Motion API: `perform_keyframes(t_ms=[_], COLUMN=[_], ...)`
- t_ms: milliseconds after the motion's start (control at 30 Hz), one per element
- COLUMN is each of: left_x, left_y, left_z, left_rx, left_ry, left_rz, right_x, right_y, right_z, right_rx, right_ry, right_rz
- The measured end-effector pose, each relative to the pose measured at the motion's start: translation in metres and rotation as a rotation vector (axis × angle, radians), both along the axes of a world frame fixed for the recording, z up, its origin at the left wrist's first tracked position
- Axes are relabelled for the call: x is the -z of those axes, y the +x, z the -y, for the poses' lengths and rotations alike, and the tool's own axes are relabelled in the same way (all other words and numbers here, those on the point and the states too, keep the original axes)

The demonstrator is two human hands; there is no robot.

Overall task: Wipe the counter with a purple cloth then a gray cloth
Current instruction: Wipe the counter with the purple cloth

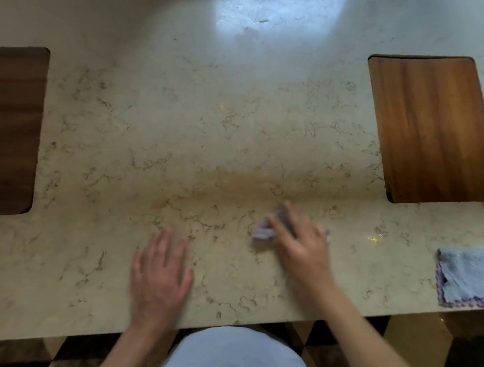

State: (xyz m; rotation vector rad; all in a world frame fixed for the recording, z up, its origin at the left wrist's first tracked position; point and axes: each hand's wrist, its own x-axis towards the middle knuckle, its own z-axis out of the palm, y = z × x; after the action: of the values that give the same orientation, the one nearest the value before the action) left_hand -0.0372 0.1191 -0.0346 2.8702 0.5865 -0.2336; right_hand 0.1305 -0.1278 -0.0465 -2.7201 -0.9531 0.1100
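A beige marbled counter (pixel 210 130) fills the view. My right hand (pixel 299 240) presses a bunched purple cloth (pixel 262 231) flat against the counter near the front middle; most of the cloth is hidden under my palm and fingers. My left hand (pixel 160 274) rests flat on the counter to the left of it, fingers apart, holding nothing. A gray cloth (pixel 469 275) with a purple scalloped edge lies folded at the front right, apart from both hands. A brownish smear (pixel 235 183) stretches across the counter just beyond my right hand.
A light wooden board (pixel 434 127) lies at the right, a dark wooden board (pixel 10 129) at the left edge. The counter's front edge (pixel 84 334) runs just before my body. Bright glare (pixel 270 17) marks the far middle.
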Motion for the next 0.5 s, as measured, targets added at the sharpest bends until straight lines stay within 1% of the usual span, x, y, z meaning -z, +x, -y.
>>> perform_keyframes(t_ms=[67,133,167,200,267,333,400,433,500], left_x=[-0.003,-0.002,0.000,0.002,0.005,0.005,0.006,0.006,0.005], left_y=[-0.014,-0.023,-0.025,-0.026,-0.026,-0.026,-0.026,-0.026,-0.026], left_z=[-0.034,-0.052,-0.054,-0.054,-0.053,-0.053,-0.054,-0.054,-0.055], left_rx=[-0.092,-0.103,-0.092,-0.086,-0.087,-0.091,-0.090,-0.087,-0.080], left_ry=[0.023,0.016,0.010,0.010,0.022,0.030,0.034,0.039,0.038], left_rz=[-0.038,-0.059,-0.064,-0.064,-0.068,-0.066,-0.062,-0.054,-0.040], right_x=[-0.006,-0.010,-0.012,-0.012,-0.013,-0.005,-0.001,-0.001,0.000], right_y=[0.049,0.089,0.097,0.097,0.073,0.022,-0.038,-0.063,-0.084], right_z=[0.015,0.009,-0.002,-0.016,-0.045,-0.073,-0.098,-0.105,-0.097], right_rx=[0.268,0.531,0.602,0.625,0.559,0.435,0.283,0.181,-0.111], right_ry=[-0.039,0.017,0.028,0.026,0.052,0.089,0.129,0.151,0.146], right_rz=[0.001,-0.033,-0.032,-0.012,0.038,0.053,0.005,-0.027,-0.009])
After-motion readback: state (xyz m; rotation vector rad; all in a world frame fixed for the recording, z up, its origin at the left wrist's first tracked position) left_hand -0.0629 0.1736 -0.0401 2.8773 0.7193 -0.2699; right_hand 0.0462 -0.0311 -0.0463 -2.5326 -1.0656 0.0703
